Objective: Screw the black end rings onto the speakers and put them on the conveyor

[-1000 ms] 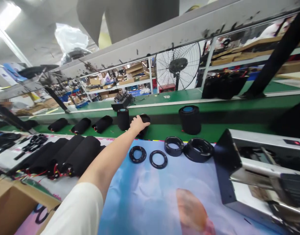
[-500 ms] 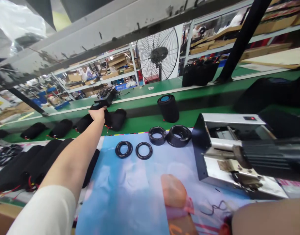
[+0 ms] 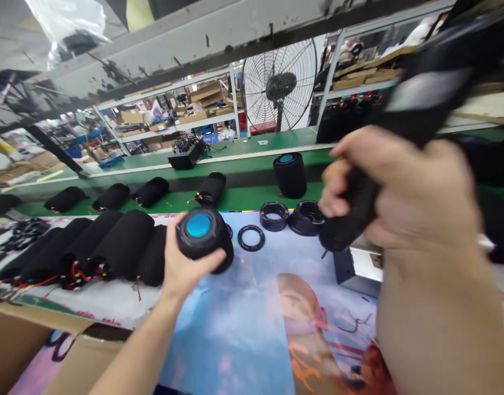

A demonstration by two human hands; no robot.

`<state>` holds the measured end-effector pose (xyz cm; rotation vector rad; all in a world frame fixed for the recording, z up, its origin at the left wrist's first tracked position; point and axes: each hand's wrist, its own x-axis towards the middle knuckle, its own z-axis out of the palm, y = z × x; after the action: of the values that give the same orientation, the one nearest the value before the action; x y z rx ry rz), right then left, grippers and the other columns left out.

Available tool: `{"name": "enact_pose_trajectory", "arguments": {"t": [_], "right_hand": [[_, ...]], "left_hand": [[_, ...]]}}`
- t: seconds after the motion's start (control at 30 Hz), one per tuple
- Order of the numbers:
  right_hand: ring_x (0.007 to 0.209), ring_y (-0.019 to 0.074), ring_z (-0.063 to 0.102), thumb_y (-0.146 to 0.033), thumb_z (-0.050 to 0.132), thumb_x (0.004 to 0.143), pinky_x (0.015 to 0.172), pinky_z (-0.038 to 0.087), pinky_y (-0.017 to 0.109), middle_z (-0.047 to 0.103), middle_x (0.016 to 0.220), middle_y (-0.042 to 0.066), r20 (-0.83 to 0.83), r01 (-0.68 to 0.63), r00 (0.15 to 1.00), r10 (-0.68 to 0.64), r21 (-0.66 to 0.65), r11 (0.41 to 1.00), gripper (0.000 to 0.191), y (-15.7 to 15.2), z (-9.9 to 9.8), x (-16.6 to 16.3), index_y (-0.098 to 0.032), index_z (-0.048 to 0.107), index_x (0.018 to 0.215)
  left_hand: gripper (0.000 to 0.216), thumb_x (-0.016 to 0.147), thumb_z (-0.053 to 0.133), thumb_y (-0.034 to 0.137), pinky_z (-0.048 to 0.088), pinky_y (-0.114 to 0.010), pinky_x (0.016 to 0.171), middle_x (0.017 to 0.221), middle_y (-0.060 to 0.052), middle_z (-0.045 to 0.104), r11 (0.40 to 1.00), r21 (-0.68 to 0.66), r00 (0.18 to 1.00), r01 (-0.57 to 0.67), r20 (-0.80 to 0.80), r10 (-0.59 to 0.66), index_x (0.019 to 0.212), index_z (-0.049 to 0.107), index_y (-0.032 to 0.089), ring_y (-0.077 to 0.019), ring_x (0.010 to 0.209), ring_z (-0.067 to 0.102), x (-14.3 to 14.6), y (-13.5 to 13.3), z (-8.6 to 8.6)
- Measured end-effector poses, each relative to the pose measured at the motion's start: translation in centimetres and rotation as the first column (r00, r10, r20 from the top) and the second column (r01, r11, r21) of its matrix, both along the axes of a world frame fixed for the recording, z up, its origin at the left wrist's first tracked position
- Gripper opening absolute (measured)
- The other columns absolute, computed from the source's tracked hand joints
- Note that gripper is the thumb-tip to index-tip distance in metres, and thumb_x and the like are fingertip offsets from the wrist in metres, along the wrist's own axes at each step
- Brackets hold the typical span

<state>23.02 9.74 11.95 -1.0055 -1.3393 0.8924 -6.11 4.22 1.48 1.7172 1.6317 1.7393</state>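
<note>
My left hand [image 3: 186, 263] is wrapped around a black cylindrical speaker [image 3: 214, 241], tilted so its blue end disc faces me. It hovers above the blue printed sheet and partly covers a black ring behind it. A second flat black ring [image 3: 252, 238] lies just right of the speaker. My right hand [image 3: 403, 186], blurred by motion, grips a long black electric screwdriver [image 3: 350, 219]; a thin tip shows at its lower end. Beneath that tool are two thicker black rings, a smaller one [image 3: 273, 216] and a larger one [image 3: 303, 218].
A silver box-shaped machine [image 3: 358, 271] stands at right, partly hidden by my right arm. Several black cylinders with red wires [image 3: 122, 241] lie at left. Another blue-topped cylinder [image 3: 290, 175] stands upright on the green bench. An open cardboard box [image 3: 87, 362] is at lower left.
My left hand has brought the speaker from the back of the bench to above the sheet. My right hand has risen into view with the screwdriver.
</note>
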Motion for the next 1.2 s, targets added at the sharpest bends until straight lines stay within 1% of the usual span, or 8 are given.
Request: {"name": "enact_pose_trajectory", "arguments": {"t": [0.2, 0.3, 0.43, 0.57, 0.77, 0.93, 1.1, 1.2], "right_hand": [[0.041, 0.0112, 0.051, -0.043, 0.088, 0.076, 0.040, 0.041, 0.025, 0.063, 0.069, -0.003, 0.411, -0.177, 0.844, 0.343, -0.391, 0.903, 0.046, 1.9, -4.8, -6.1, -0.019, 0.063, 0.107], [0.063, 0.0129, 0.064, -0.029, 0.087, 0.084, 0.055, 0.055, 0.025, 0.071, 0.094, 0.003, 0.614, -0.114, 0.670, 0.418, -0.472, 0.874, 0.052, 2.1, -7.8, -8.1, -0.017, 0.065, 0.130], [0.127, 0.0261, 0.064, -0.030, 0.079, 0.098, 0.107, 0.061, 0.047, 0.059, 0.146, 0.014, 0.751, -0.046, 0.529, 0.396, -0.440, 0.897, 0.049, 1.8, -11.4, -9.8, -0.016, 0.062, 0.142], [0.131, 0.0278, 0.062, -0.033, 0.076, 0.100, 0.113, 0.057, 0.051, 0.058, 0.148, 0.014, 0.781, -0.015, 0.489, 0.388, -0.437, 0.899, 0.047, 1.6, -13.1, -10.4, -0.016, 0.062, 0.142], [0.095, 0.0184, 0.069, -0.033, 0.080, 0.094, 0.086, 0.062, 0.035, 0.070, 0.112, 0.008, 0.690, -0.034, 0.621, 0.372, -0.451, 0.892, 0.036, 0.6, -10.7, -9.2, -0.014, 0.067, 0.123], [0.052, 0.0141, 0.059, -0.058, 0.081, 0.082, 0.052, 0.049, 0.027, 0.064, 0.075, -0.002, 0.418, -0.145, 0.826, 0.378, -0.491, 0.859, 0.063, -3.3, -7.1, -6.0, -0.021, 0.059, 0.127], [0.044, 0.0167, 0.056, -0.067, 0.089, 0.069, 0.045, 0.047, 0.026, 0.059, 0.059, -0.004, -0.065, -0.351, 0.919, 0.388, -0.578, 0.737, 0.088, -6.4, -7.9, -6.0, -0.020, 0.050, 0.132], [0.048, 0.0167, 0.059, -0.071, 0.085, 0.073, 0.047, 0.048, 0.025, 0.062, 0.062, -0.003, -0.139, -0.367, 0.925, 0.355, -0.577, 0.730, 0.092, -7.6, -9.0, -7.1, -0.020, 0.045, 0.138]], "left_hand": [[0.106, 0.058, 0.104, 0.057, 0.061, -0.055, 0.109, 0.136, -0.013, 0.070, 0.975, -0.144, 0.965, 0.172, 0.224, -0.137, 0.144, 0.050, 0.027, -0.0391, 0.126, 0.074, 3.4, -6.2, -6.1], [0.115, 0.063, 0.101, 0.056, 0.053, -0.061, 0.120, 0.155, -0.017, 0.060, 0.936, -0.227, 0.939, 0.269, 0.278, -0.202, 0.157, 0.040, 0.029, -0.0436, 0.144, 0.063, 3.2, -7.0, -6.2], [0.109, 0.075, 0.093, 0.045, 0.043, -0.067, 0.128, 0.170, -0.016, 0.047, 0.883, -0.300, 0.924, 0.361, 0.245, -0.294, 0.166, 0.034, 0.035, -0.0456, 0.158, 0.049, 2.1, -7.7, -5.7], [0.101, 0.076, 0.091, 0.037, 0.042, -0.067, 0.130, 0.169, -0.013, 0.047, 0.887, -0.266, 0.926, 0.378, 0.124, -0.358, 0.164, 0.042, 0.038, -0.0449, 0.159, 0.046, 1.5, -7.5, -4.9], [0.100, 0.079, 0.089, 0.032, 0.046, -0.063, 0.127, 0.162, -0.013, 0.053, 0.883, -0.157, 0.891, 0.441, -0.037, -0.452, 0.166, 0.040, 0.036, -0.0422, 0.153, 0.052, 1.2, -6.5, -4.3], [0.112, 0.080, 0.090, 0.038, 0.044, -0.062, 0.127, 0.166, -0.014, 0.050, 0.868, -0.115, 0.872, 0.484, -0.018, -0.489, 0.173, 0.028, 0.037, -0.0434, 0.153, 0.053, 0.0, -6.1, -5.3], [0.121, 0.086, 0.085, 0.050, 0.050, -0.057, 0.123, 0.163, -0.018, 0.053, 0.698, -0.102, 0.705, 0.709, 0.083, -0.704, 0.177, 0.006, 0.033, -0.0406, 0.147, 0.060, -0.9, -5.2, -5.9], [0.104, 0.091, 0.079, 0.049, 0.041, -0.061, 0.130, 0.171, -0.017, 0.042, 0.800, -0.023, 0.800, 0.600, 0.038, -0.599, 0.174, 0.020, 0.035, -0.0428, 0.160, 0.045, 0.1, -6.0, -6.5]]}}
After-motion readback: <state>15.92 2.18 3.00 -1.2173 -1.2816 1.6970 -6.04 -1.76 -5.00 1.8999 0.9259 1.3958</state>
